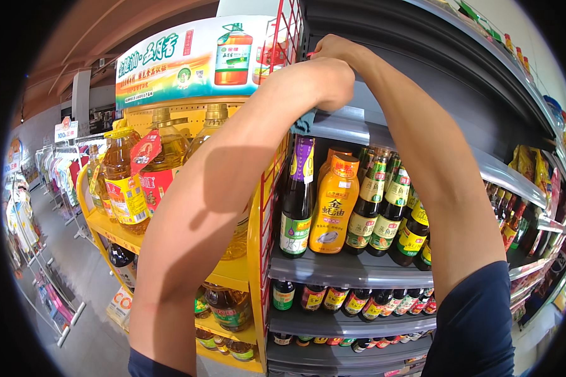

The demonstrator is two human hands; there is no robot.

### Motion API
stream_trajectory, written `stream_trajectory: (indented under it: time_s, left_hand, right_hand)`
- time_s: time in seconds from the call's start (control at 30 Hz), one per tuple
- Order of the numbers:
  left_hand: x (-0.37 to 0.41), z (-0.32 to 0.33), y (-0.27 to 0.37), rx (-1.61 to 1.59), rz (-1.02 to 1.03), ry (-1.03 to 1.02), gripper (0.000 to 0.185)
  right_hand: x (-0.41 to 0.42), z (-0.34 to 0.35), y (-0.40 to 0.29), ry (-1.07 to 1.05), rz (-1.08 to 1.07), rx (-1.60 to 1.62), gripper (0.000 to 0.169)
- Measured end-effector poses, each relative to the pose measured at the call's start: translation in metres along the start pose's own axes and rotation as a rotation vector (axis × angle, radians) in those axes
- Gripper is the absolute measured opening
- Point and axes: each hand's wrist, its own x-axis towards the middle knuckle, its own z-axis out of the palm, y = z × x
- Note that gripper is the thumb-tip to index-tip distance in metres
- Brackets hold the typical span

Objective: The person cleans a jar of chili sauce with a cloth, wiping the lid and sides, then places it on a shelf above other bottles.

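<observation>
Both my arms reach up to the top left corner of a dark metal shelf unit. My left hand (pixel 336 87) is a curled fist, and a teal cloth (pixel 303 122) hangs from under it. Just above it, my right hand (pixel 332 46) is bent at the wrist with its fingers mostly hidden. A small bit of something pinkish red (pixel 311 55) shows at its fingertips; what it is cannot be made out. Beneath the cloth stands a dark sauce bottle (pixel 296 202) with a purple neck tag. Beside that bottle is a yellow oyster sauce bottle (pixel 336 207).
A red wire grid (pixel 270 207) divides the shelves from a yellow rack (pixel 254 282) of cooking oil jugs (pixel 125 188). More glass sauce bottles (pixel 362 212) line the shelf (pixel 339 273) below my hands. Clothes racks (pixel 66 165) stand far left.
</observation>
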Motion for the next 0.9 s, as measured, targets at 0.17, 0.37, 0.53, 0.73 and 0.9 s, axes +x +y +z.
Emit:
stream_trajectory:
  time_s: [0.17, 0.37, 0.53, 0.73, 0.9]
  left_hand:
    - [-0.005, 0.030, -0.001, -0.258, -0.067, 0.174, 0.040]
    - [-0.077, 0.061, 0.057, -0.090, 0.120, 0.657, 0.041]
    - [-0.076, 0.082, 0.072, 0.046, 0.036, 0.772, 0.039]
    - [-0.075, 0.085, 0.085, 0.051, 0.013, 0.750, 0.036]
    - [-0.074, 0.085, 0.086, 0.068, 0.021, 0.768, 0.036]
  right_hand:
    - [-0.020, 0.004, 0.005, 0.012, 0.040, 0.139, 0.030]
    - [-0.031, -0.002, 0.005, 0.015, 0.058, 0.205, 0.029]
    - [-0.025, -0.002, 0.009, -0.002, 0.026, 0.231, 0.030]
    - [-0.034, 0.000, 0.005, 0.038, 0.030, 0.287, 0.031]
    - [-0.032, 0.004, 0.006, 0.088, 0.021, 0.214, 0.032]
